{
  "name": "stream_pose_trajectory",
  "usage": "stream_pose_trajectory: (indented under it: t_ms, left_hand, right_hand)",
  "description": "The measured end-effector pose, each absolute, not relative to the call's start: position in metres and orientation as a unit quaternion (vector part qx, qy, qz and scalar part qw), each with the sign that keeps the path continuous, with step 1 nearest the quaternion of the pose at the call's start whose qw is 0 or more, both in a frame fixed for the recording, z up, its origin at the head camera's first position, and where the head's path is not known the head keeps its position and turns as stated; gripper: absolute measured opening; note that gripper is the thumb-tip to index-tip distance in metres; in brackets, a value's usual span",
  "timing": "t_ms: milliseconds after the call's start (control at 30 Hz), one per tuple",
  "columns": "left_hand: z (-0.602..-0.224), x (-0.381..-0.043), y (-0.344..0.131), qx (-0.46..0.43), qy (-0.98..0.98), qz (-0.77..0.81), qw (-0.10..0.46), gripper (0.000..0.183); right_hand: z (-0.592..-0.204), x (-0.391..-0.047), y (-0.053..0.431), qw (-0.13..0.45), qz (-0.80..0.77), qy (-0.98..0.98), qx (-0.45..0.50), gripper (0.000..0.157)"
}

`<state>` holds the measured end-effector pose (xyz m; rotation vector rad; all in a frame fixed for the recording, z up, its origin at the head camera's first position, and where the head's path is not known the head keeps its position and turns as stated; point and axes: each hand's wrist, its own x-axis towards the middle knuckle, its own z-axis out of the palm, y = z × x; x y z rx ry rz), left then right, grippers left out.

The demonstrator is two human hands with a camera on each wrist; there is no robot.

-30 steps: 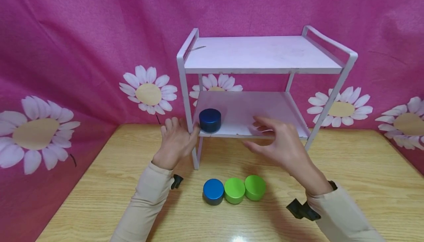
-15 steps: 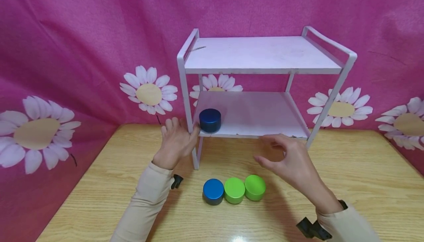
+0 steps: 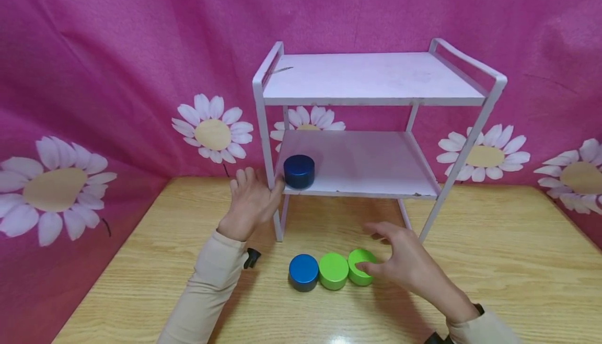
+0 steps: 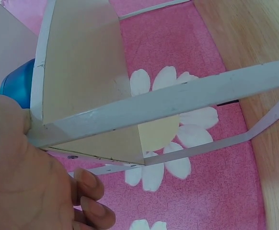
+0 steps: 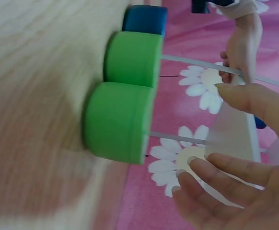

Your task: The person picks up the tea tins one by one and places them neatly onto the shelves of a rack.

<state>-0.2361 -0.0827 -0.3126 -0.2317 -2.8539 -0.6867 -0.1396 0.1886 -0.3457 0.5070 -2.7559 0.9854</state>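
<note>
At the left front leg of a white two-tier shelf rack (image 3: 373, 75), my left hand (image 3: 249, 203) grips the frame, thumb at the front and fingertips (image 4: 94, 211) curled behind. A dark blue round tin (image 3: 299, 171) stands on the lower tier, right by that thumb. On the table, a blue round tin (image 3: 303, 271), a green round tin (image 3: 333, 271) and a second green tin (image 3: 359, 278) form a row in front of the rack. My right hand (image 3: 404, 260) hovers over the rightmost green tin, thumb and fingers spread apart, holding nothing; its thumb overlaps the tin in the head view.
The wooden table (image 3: 489, 276) carries the rack and the row of tins. Behind it hangs a pink cloth (image 3: 357, 9) printed with white daisies. The rack's right front leg (image 3: 451, 176) stands beyond my right hand.
My right hand has drawn back from the lower tier's front edge and come down toward the rightmost green tin. The left hand and all the tins have stayed in place.
</note>
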Motion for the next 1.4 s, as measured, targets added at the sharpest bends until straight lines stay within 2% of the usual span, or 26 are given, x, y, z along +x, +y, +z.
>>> stream_pose_trajectory:
  t_ms: [400,633,833,1100,1400]
  left_hand:
    - [-0.31,-0.238,-0.082,-0.081,-0.965,-0.226,0.101,0.046]
    - [-0.31,-0.237,-0.082,-0.079,-0.966,-0.227,0.097,0.046]
    - [-0.308,-0.238,-0.081,-0.082,-0.965,-0.228,0.097,0.046]
    - [-0.307,-0.238,-0.081,-0.073,-0.966,-0.234,0.087,0.051]
    - [-0.311,-0.237,-0.082,-0.066,-0.967,-0.232,0.081,0.05]
  right_hand:
    - [-0.368,-0.139,0.185,0.056,0.32,-0.931,0.167,0.067]
    - [-0.377,-0.14,0.182,0.035,0.283,-0.941,0.181,0.058]
    - [-0.378,-0.141,0.18,0.018,0.291,-0.942,0.164,0.059]
    - [-0.382,-0.143,0.178,0.026,0.295,-0.941,0.165,0.056]
    - [-0.386,-0.14,0.178,0.025,0.306,-0.938,0.159,0.072]
